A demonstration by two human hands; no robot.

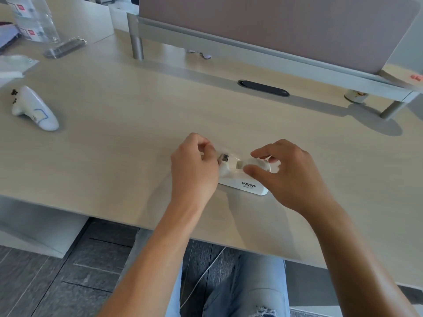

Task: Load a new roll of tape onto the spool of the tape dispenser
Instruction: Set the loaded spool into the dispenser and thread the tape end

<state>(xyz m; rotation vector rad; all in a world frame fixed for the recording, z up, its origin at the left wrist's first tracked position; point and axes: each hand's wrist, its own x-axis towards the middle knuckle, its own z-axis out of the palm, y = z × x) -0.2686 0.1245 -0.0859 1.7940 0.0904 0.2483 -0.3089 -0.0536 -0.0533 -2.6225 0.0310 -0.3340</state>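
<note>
A white tape dispenser (242, 183) marked VIVID sits on the light wood desk (119, 124), near its front edge. Its metal cutter end (223, 157) points left. My left hand (194, 170) is curled at that cutter end, with thumb and forefinger pinched on what looks like a clear tape end. My right hand (288, 172) rests over the dispenser's right part, fingers around the pale tape roll (258, 167) seated there. The spool is hidden under the roll and my fingers.
A white handheld controller (34, 108) lies at the left. A clear plastic case (65, 47) and plastic bottles (34, 19) stand at the back left. A partition rail (229, 44) and a dark cable slot (263, 88) run across the back.
</note>
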